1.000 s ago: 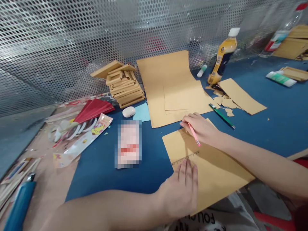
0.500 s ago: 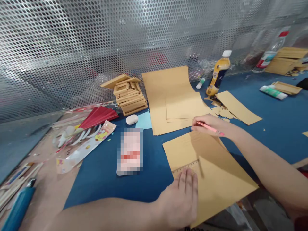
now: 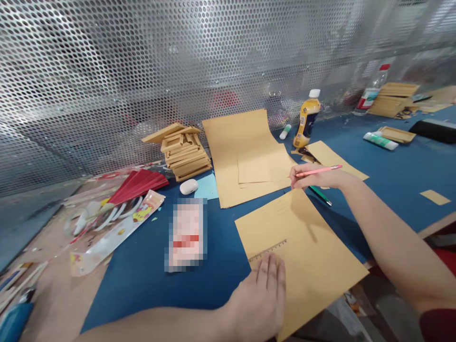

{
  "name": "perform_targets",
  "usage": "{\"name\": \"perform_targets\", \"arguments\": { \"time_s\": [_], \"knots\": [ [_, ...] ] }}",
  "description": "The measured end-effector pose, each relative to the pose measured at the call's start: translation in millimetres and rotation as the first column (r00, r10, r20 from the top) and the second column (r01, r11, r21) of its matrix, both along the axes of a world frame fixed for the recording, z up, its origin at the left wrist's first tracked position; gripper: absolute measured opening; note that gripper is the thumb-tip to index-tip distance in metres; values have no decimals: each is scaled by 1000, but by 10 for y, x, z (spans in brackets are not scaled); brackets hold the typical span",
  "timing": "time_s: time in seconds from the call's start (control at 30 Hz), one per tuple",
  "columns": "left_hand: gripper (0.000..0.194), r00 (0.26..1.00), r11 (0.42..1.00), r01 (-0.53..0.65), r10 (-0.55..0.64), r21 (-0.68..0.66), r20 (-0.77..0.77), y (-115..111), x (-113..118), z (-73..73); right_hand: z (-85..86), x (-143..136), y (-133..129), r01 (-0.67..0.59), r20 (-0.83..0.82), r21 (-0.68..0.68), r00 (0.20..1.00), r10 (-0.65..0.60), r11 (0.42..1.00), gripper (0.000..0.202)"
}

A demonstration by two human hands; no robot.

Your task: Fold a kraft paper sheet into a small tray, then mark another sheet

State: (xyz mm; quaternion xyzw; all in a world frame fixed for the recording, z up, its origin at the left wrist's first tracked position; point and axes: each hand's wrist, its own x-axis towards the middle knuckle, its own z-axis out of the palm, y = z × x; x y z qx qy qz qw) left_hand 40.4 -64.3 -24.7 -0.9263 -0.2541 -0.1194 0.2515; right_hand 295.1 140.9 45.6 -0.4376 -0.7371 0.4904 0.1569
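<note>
My left hand [image 3: 261,294] lies flat, fingers stretched out, pressing a clear ruler [image 3: 272,248] onto a sheet of tan card paper [image 3: 317,247]. The ruler's marked edge slants across the left part of the sheet. Near the sheet's far corner, my right hand [image 3: 309,175] is closed around a pink pencil [image 3: 318,170], whose eraser end points right. A green pen-like stick [image 3: 320,195] shows partly below that hand on the blue mat. Behind, larger tan sheets [image 3: 223,156] curl up against the metal mesh.
Left of the sheet is a blurred-out phone-like object [image 3: 187,232], with a white case [image 3: 188,186] behind it. Stacked cardboard pieces [image 3: 187,159] lean at the back. A yellow drink bottle [image 3: 307,118], glue stick [image 3: 285,132] and glue tube [image 3: 380,140] stand or lie beyond. A red fan [image 3: 138,184] lies left.
My right hand has lifted slightly and tilted the pink pencil flatter, so the green stick beneath shows. The whole view has shifted a little; my left hand still presses the ruler.
</note>
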Motion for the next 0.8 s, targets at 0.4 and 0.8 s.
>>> {"name": "perform_targets", "arguments": {
  "time_s": [0.4,0.8],
  "knots": [
    [43,999,999,39,-39,-1,18,-29,-7,-19,-154,30,104,4,-20,114,1000,-2,994,17],
    [43,996,997,70,-68,-22,65,-64,1,92,-474,-103,260,156,-4,465,985,-175,871,5]
  ]
}}
